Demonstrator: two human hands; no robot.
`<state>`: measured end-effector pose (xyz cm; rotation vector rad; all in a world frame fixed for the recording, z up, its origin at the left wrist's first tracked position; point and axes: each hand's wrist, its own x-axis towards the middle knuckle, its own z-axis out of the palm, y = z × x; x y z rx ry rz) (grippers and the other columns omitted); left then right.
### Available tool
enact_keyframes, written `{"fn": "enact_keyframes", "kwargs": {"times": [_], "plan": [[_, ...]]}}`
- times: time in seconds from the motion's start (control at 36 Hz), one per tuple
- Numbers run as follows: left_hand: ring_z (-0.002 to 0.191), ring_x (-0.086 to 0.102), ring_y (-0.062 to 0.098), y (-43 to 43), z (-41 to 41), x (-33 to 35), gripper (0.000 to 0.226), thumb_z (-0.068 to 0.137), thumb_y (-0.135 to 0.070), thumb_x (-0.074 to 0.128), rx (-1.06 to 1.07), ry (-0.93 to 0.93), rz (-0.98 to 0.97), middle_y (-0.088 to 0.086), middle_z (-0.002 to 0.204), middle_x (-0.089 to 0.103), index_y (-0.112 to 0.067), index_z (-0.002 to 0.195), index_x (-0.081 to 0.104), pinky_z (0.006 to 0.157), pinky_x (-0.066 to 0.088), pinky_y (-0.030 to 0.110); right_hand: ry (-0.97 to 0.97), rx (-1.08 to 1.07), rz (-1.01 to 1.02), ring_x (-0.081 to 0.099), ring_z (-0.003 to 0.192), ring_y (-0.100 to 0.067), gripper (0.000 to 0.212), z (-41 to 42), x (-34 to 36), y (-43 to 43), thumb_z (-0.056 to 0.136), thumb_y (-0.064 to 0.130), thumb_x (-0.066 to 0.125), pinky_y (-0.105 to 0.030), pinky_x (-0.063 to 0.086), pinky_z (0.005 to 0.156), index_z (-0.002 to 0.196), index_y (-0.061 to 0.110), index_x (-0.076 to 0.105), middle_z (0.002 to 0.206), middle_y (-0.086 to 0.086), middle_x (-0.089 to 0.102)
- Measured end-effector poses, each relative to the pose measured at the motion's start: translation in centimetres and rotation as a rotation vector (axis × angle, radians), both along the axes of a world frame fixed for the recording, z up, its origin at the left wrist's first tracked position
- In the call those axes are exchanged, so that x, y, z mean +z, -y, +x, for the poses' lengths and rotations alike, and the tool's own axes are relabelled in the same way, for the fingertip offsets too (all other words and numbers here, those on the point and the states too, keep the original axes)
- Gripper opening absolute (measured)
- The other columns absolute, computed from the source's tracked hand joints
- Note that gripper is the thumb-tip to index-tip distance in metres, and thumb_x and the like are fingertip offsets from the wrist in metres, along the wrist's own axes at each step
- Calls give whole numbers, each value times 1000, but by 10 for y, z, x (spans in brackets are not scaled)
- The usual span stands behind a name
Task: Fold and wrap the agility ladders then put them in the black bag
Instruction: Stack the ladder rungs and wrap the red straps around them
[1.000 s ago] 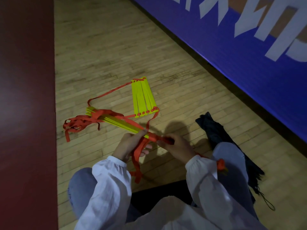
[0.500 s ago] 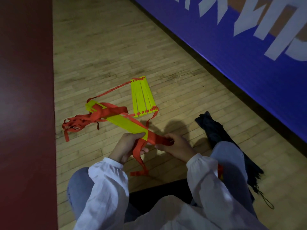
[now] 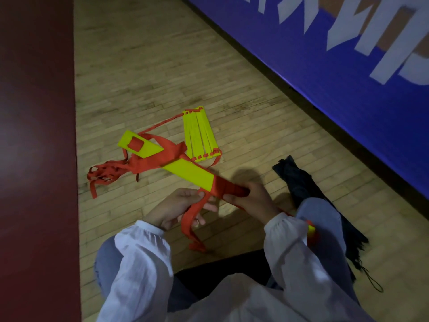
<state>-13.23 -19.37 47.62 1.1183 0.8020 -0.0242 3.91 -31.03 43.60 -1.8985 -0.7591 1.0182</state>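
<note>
1. Two hands worked one bundle (image 3: 188, 175) of stacked yellow rungs. Wrapping was the step in hand, I judged, with the folding only partly done: a fan of rungs (image 3: 200, 133) lay flat on the floor (image 3: 162, 66) beyond it, tied to it by strap.
2. The right hand (image 3: 250, 201) had its grip closed round the near end of the bundle, over the red strap turns (image 3: 228, 189) wound there.
3. The left hand (image 3: 178, 210) pinched the loose tail (image 3: 192, 226) just left of those turns, and the tail hung down past the fingers. In the dim light I could not tell which fingers did the pinching.
4. From the right grip the bundle ran away to the far left. A tangle of slack straps (image 3: 106, 175) lay on the floor left of it.
5. The next move probably called for carrying the tail round the bundle again under tension, while the right grip kept the stack square.
6. The black bag (image 3: 299, 182) lay on the floor just right of the right hand, with no ladder in it that I could see.
</note>
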Motion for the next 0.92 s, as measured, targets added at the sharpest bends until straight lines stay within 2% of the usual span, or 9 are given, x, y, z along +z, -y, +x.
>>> {"fn": "enact_keyframes", "kwargs": {"times": [0.11, 0.19, 0.28, 0.5, 0.64, 0.75, 0.92], "plan": [[42, 62, 16, -3, -1, -8, 22, 98, -11, 46, -48, -24, 159, 14, 88, 75, 3, 96, 63, 37, 48, 20, 27, -7, 3, 60, 92, -8, 40, -1, -1, 0, 75, 31, 81, -28, 47, 85, 111, 24, 64, 92, 12, 63], [42, 62, 15, -4, 1, -9, 17, 96, -9, 51, -54, -51, 241, 12, 85, 75, -1, 91, 65, 38, 47, 19, 34, -25, 8, 63, 94, -12, 39, -2, -2, -1, 72, 34, 82, -33, 50, 88, 107, 25, 67, 94, 8, 68], [43, 62, 14, -4, 1, -6, 12, 94, -6, 56, -44, -78, 305, 11, 85, 75, -2, 89, 66, 38, 46, 19, 38, -28, 8, 63, 91, -11, 35, -3, -3, -1, 73, 31, 82, -30, 50, 85, 104, 24, 66, 92, 8, 67], [35, 53, 10, 1, 10, 2, 21, 95, -13, 56, 110, -97, 306, 13, 82, 75, 1, 85, 68, 35, 43, 18, 124, -93, -23, 61, 96, -15, 44, -8, 3, -3, 74, 34, 81, -33, 48, 88, 112, 19, 65, 96, 6, 64], [34, 50, 12, 6, 22, 11, 39, 93, -33, 59, 176, -199, 270, 17, 84, 74, 4, 86, 68, 34, 40, 17, 184, -146, -24, 62, 93, -15, 41, -13, 3, -2, 72, 33, 83, -30, 47, 81, 107, 19, 66, 94, 6, 66], [31, 47, 14, 11, 27, 14, 53, 90, -49, 58, 250, -263, 287, 20, 78, 73, 1, 75, 66, 32, 35, 17, 205, -147, -43, 63, 91, -18, 39, -15, 1, -3, 68, 35, 85, -37, 51, 83, 99, 20, 67, 94, 2, 69], [30, 45, 15, 15, 29, 13, 53, 91, -48, 55, 286, -295, 291, 18, 72, 73, 1, 74, 66, 33, 33, 18, 220, -139, -63, 63, 88, -18, 40, -14, -5, -4, 65, 36, 86, -29, 45, 72, 95, 19, 65, 89, 3, 67]]}}
